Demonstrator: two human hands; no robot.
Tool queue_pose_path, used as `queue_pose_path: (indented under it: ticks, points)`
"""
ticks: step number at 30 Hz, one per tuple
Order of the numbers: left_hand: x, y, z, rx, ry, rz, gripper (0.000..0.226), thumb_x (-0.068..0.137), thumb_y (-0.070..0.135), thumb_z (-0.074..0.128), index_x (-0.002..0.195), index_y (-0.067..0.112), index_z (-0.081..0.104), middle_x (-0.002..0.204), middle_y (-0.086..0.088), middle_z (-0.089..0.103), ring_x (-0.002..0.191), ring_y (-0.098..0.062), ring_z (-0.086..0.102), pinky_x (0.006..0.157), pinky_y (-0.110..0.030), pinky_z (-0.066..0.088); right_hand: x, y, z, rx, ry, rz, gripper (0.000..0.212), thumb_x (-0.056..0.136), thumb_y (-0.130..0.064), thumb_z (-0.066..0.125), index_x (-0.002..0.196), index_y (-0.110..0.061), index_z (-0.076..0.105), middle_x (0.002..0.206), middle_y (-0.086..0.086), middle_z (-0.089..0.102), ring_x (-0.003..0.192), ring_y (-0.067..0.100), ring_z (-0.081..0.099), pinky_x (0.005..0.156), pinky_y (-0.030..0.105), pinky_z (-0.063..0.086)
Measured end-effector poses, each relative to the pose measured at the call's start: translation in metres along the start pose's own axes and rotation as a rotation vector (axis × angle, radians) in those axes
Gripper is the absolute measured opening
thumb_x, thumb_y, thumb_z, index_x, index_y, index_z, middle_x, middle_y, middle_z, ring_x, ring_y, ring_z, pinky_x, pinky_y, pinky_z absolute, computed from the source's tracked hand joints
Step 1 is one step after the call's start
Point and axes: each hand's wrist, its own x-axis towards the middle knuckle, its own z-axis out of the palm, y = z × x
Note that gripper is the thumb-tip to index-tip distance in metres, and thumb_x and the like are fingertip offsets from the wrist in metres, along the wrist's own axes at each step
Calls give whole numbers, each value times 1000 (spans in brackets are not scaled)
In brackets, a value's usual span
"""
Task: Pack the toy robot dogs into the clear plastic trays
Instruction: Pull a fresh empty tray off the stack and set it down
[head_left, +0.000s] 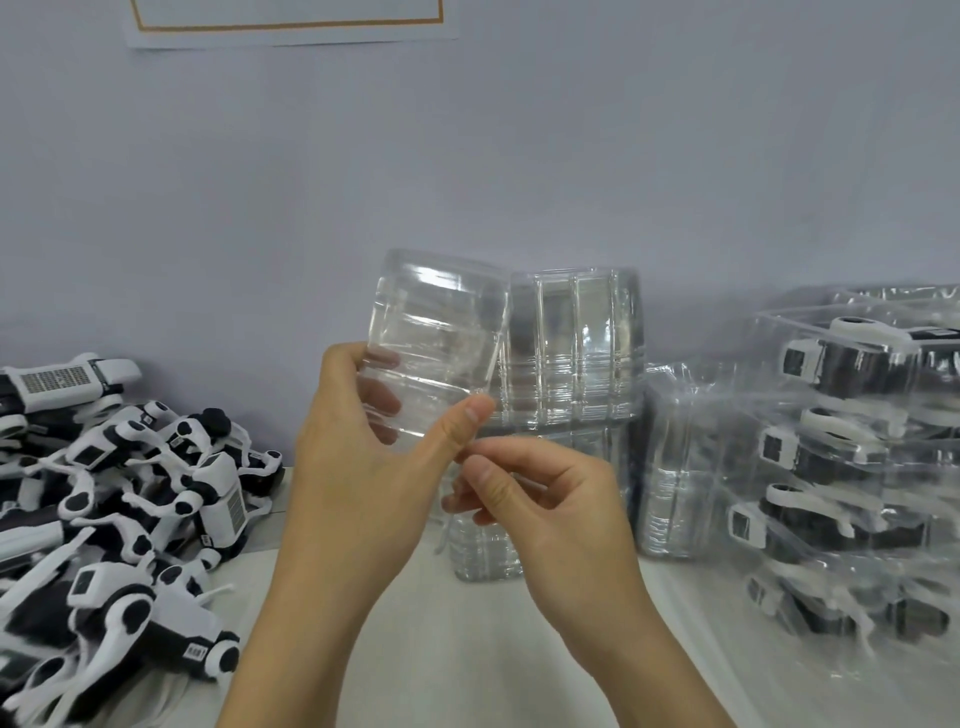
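At the far left, a heap of loose toy robot dogs (119, 514), white and black, is lying tangled on the tabletop (467, 649), none of them in a tray so far. They are waiting well apart from the hands.

Moving toward the middle, the left hand (363, 478) is holding 1 clear plastic tray (436, 353) up off the tabletop, fingers curled behind it and showing through the plastic, thumb pressing on its lower front edge. The tray is tilting slightly and is empty. Just to the right, the right hand (540, 499) is pinching at that same lower edge with thumb and fingertips; whether it is peeling 2 nested trays apart or only steadying the rim I cannot tell.

Behind the hands, a stack of empty trays (571, 353) is standing against the wall, with more beneath it. Further right, packed trays (841, 457) holding dogs are piling up in a leaning column.

So the step in hand looks like readying a single empty tray. The next move probably calls for freeing the tray cleanly, setting it open side up on the bare tabletop in front, and then reaching left for 1 dog, untangling its legs from its neighbours.
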Motion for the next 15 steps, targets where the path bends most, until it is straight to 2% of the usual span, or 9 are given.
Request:
queue_pose_path:
  ticks: [3, 10, 15]
  points:
    - [1, -1, 0, -8, -6, -7, 63, 50, 72, 65, 104, 41, 49, 95, 12, 55, 84, -3, 56, 64, -3, 40, 0, 0, 1, 18, -8, 30, 20, 91, -3, 68, 85, -18, 81, 78, 8, 76, 72, 20, 75, 64, 20, 53]
    - [1, -1, -1, 9, -35, -3, 60, 52, 72, 63, 102, 43, 48, 96, 12, 54, 86, -2, 56, 64, -3, 40, 1, 1, 0, 19, -7, 47, 22, 93, -4, 65, 88, -19, 80, 78, 7, 75, 74, 21, 75, 65, 21, 53]
    - [0, 0, -4, 40, -73, -3, 68, 47, 73, 67, 107, 47, 45, 99, 16, 54, 89, -1, 57, 65, -12, 40, 1, 2, -2, 14, -14, 46, 16, 95, -10, 66, 87, -14, 80, 79, 8, 75, 74, 19, 74, 64, 21, 51]
